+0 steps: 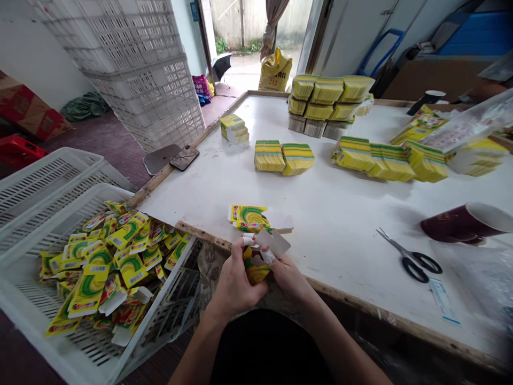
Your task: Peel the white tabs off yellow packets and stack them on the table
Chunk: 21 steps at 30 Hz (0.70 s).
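Observation:
Between my two hands, at the table's near edge, is a small yellow and green carton [256, 271] with its white end flaps raised. My left hand [237, 280] wraps round its left side, the thumb across the near face. My right hand [289, 275] grips the right side by the flaps, its fingertips partly hidden. White tape or coverings show on fingertips of both hands. Just beyond them lies a small stack of flat cartons [250, 216], printed yellow and green. What is inside the held carton I cannot make out.
A white plastic crate [160, 305] of folded cartons stands at the left. Bundled flat cartons [320, 104] are stacked at the table's back, with more bundles [284, 158] nearer. Scissors [412, 259], a dark mug [452, 223] and a phone [184, 158] lie on the table [340, 230].

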Each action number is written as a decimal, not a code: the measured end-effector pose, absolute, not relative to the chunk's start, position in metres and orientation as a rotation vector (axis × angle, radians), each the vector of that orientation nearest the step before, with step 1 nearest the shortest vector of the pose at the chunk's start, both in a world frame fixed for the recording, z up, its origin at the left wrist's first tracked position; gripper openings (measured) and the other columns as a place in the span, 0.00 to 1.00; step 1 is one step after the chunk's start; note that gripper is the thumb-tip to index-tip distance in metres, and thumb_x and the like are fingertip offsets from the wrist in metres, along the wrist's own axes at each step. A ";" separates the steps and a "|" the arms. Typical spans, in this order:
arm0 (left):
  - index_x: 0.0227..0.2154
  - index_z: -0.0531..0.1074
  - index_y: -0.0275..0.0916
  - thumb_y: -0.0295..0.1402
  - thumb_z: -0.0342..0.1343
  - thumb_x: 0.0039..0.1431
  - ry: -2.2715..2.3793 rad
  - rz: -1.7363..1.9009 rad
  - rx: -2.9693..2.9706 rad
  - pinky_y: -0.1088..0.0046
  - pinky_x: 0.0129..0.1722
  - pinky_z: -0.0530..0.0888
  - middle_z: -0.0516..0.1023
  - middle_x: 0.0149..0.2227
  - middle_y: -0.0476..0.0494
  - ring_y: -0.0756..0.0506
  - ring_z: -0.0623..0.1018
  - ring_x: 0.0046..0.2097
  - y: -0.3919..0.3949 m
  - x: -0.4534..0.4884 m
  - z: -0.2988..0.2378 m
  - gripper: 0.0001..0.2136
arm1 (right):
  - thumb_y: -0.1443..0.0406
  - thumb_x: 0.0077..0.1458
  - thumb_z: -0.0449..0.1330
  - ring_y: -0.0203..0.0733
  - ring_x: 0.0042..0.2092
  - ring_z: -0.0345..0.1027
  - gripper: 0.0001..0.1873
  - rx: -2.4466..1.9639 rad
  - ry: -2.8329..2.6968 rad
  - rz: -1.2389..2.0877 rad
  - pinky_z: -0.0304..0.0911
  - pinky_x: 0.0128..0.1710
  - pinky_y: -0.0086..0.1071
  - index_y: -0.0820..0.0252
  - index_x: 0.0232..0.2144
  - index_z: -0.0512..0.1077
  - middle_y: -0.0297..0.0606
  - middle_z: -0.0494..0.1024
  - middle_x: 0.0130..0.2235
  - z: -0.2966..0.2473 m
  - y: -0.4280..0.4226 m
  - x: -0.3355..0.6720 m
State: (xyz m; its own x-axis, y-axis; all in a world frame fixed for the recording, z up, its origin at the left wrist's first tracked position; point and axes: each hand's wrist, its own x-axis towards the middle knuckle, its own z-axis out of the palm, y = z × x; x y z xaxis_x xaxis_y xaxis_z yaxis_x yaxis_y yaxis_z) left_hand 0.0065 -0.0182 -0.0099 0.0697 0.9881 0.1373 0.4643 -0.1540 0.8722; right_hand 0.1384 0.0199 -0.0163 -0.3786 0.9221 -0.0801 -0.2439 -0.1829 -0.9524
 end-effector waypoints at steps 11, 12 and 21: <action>0.52 0.52 0.45 0.26 0.59 0.47 1.416 1.079 1.674 0.68 0.42 0.75 0.74 0.46 0.44 0.44 0.78 0.43 -0.018 0.006 -0.010 0.31 | 0.58 0.63 0.53 0.54 0.58 0.65 0.24 -0.907 -1.704 1.157 0.60 0.59 0.47 0.57 0.59 0.67 0.48 0.72 0.57 -0.010 0.016 0.143; 0.52 0.52 0.45 0.27 0.59 0.47 1.424 1.082 1.659 0.68 0.40 0.75 0.75 0.44 0.45 0.44 0.79 0.41 -0.018 0.005 -0.011 0.30 | 0.62 0.62 0.54 0.55 0.59 0.64 0.25 -0.912 -1.784 1.038 0.59 0.60 0.48 0.58 0.61 0.65 0.50 0.71 0.58 -0.010 0.014 0.142; 0.49 0.51 0.43 0.30 0.61 0.48 1.666 1.057 1.631 0.62 0.43 0.76 0.72 0.47 0.39 0.39 0.78 0.46 -0.016 0.007 -0.019 0.29 | 0.75 0.57 0.51 0.48 0.62 0.64 0.31 -0.813 -1.864 1.077 0.62 0.61 0.44 0.52 0.61 0.66 0.43 0.70 0.62 -0.016 0.015 0.140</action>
